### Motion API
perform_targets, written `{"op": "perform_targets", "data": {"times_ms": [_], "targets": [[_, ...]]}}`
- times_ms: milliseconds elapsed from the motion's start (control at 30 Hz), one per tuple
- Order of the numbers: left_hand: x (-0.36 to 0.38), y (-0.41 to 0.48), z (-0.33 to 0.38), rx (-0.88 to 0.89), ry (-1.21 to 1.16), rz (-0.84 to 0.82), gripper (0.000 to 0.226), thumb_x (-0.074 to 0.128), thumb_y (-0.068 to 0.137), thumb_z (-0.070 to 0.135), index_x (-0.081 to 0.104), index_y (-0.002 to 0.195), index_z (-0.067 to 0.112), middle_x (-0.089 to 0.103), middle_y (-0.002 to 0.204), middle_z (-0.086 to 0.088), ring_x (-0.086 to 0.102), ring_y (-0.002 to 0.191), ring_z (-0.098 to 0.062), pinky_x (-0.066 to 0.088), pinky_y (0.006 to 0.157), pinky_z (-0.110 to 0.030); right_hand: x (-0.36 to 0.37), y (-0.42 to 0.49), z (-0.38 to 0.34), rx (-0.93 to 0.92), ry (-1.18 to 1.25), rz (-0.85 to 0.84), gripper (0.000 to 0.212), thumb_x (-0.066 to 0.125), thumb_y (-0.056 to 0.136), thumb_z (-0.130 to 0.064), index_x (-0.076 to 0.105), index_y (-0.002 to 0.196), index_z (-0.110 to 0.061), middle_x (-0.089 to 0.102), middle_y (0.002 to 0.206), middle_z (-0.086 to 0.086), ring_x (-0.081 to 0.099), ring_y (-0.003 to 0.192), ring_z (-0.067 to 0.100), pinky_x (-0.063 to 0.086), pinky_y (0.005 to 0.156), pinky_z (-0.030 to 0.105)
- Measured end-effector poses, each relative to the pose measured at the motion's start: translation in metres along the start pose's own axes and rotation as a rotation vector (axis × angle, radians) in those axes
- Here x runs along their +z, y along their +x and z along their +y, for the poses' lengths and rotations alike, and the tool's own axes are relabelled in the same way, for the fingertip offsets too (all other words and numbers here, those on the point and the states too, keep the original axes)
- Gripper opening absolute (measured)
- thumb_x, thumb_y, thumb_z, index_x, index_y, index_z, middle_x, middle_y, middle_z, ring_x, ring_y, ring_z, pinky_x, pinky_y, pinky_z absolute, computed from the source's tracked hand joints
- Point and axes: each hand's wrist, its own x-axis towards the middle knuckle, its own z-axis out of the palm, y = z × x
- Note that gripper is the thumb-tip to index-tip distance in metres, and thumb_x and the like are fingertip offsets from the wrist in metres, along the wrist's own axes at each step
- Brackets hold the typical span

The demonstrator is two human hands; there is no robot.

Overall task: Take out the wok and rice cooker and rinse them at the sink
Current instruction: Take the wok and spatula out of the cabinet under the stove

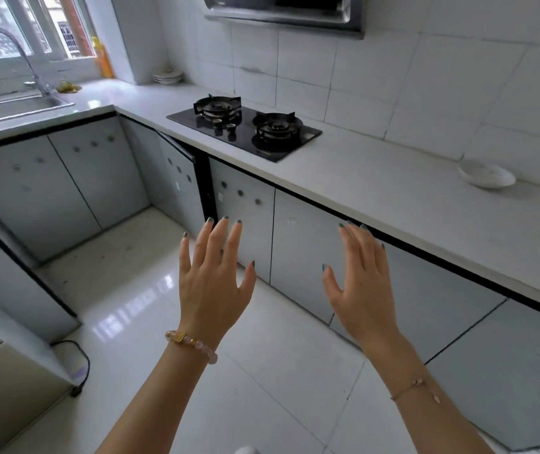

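Before the cabinet doors (301,244), your left hand (213,283) and right hand (363,290) hover spread, empty; wok and rice cooker unseen, likely heavy: grip handles

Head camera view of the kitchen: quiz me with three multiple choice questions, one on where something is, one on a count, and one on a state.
1. Where is the sink?
A on the floor
B at the far right
C at the far left, below the window

2. How many burners has the hob?
A one
B two
C four

3. The left hand and right hand are:
A open, holding nothing
B gripping a wok
C clenched in fists

Answers:
1 C, since its basin lies under the panes at the left edge.
2 B, since two show on the black glass.
3 A, since both are spread flat with nothing in them.
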Motion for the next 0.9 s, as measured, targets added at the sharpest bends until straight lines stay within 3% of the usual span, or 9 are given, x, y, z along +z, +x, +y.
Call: {"op": "perform_targets", "data": {"times_ms": [167, 300, 467, 900], "targets": [[0.024, 0.055, -0.067, -0.057, 0.018, 0.040, 0.056, 0.068, 0.078, 0.026, 0.054, 0.127, 0.004, 0.055, 0.131, -0.016, 0.049, 0.124, -0.038, 0.031, 0.105, -0.059, 0.060, 0.081, -0.037, -0.060, 0.043, -0.014, 0.060, 0.060, 0.088, -0.015, 0.036, 0.142, -0.005, 0.037, 0.146, 0.012, 0.027, 0.138, 0.026, 0.029, 0.110, 0.053], [0.038, 0.087, -0.117, -0.113, 0.047, 0.023, 0.055, 0.058, 0.080, 0.030, 0.052, 0.130, 0.006, 0.054, 0.133, -0.015, 0.046, 0.127, -0.035, 0.030, 0.107, -0.057, 0.106, 0.130, -0.064, -0.122, 0.075, -0.019, 0.059, 0.060, 0.087, -0.015, 0.037, 0.141, -0.004, 0.039, 0.145, 0.013, 0.030, 0.138, 0.028, 0.030, 0.110, 0.053], [0.059, 0.108, -0.166, -0.176, 0.070, 0.007, 0.058, 0.068, 0.078, 0.026, 0.051, 0.131, 0.007, 0.052, 0.135, -0.013, 0.044, 0.130, -0.033, 0.029, 0.108, -0.056, 0.154, 0.172, -0.085, -0.173, 0.106, -0.051, 0.060, 0.060, 0.086, -0.014, 0.037, 0.141, -0.005, 0.039, 0.145, 0.013, 0.032, 0.137, 0.030, 0.030, 0.109, 0.055], [0.159, 0.192, -0.294, -0.324, 0.186, -0.046, 0.058, 0.067, 0.078, 0.026, 0.051, 0.131, 0.009, 0.051, 0.136, -0.011, 0.044, 0.130, -0.032, 0.029, 0.109, -0.054, 0.316, 0.333, -0.127, -0.276, 0.202, -0.168, 0.057, 0.058, 0.088, -0.015, 0.038, 0.140, -0.004, 0.039, 0.145, 0.014, 0.028, 0.139, 0.029, 0.028, 0.110, 0.054]]}}
